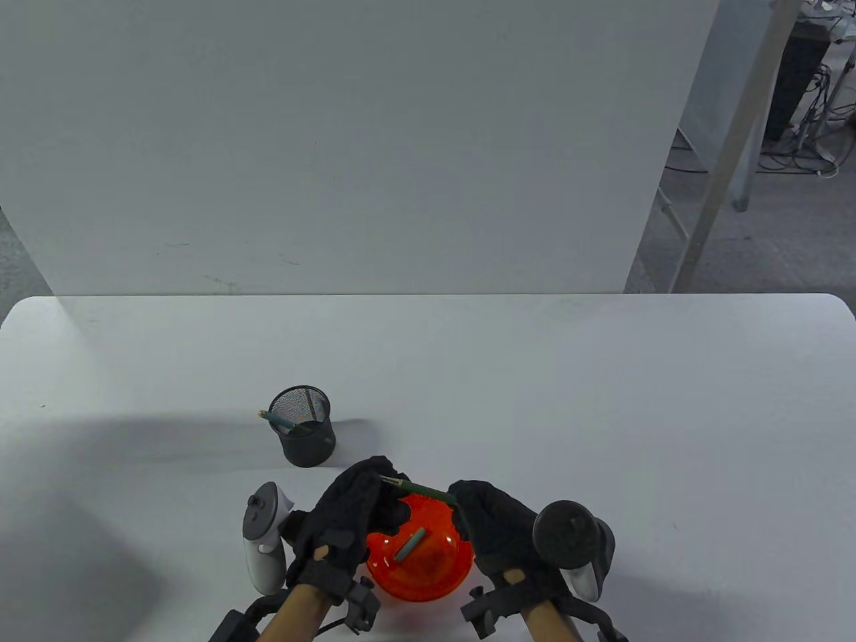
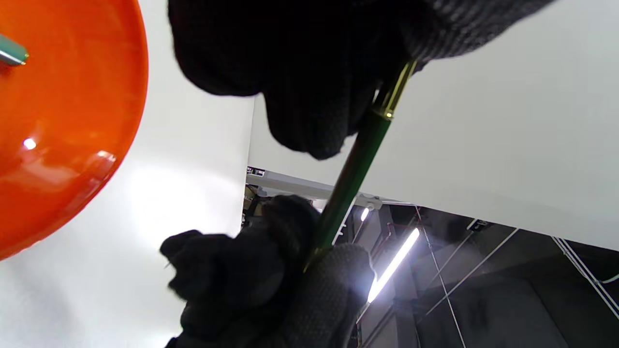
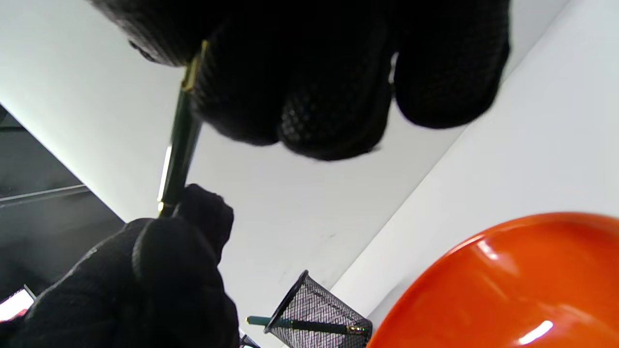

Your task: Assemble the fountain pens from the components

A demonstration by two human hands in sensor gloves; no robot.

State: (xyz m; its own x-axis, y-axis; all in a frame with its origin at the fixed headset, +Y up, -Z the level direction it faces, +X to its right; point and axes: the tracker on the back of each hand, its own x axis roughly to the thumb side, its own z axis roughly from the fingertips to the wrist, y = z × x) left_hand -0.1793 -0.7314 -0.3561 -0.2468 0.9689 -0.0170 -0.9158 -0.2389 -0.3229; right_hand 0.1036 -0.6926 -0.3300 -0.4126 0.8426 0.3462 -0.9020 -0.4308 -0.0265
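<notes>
Both gloved hands hold one green pen (image 1: 420, 491) with gold trim above the orange bowl (image 1: 428, 583). My left hand (image 1: 364, 495) grips its gold-trimmed end and my right hand (image 1: 478, 511) grips the other end. The pen also shows in the left wrist view (image 2: 355, 169) and in the right wrist view (image 3: 178, 145), spanning between the two hands. A loose green pen part (image 1: 409, 545) lies inside the bowl; its end shows in the left wrist view (image 2: 10, 52). A black mesh cup (image 1: 303, 435) behind the hands holds a finished green pen (image 1: 279, 420).
The mesh cup stands just left of and behind the bowl; it also shows in the right wrist view (image 3: 319, 309). A white wall panel (image 1: 348, 147) stands at the table's far edge. The bowl sits close to the table's near edge.
</notes>
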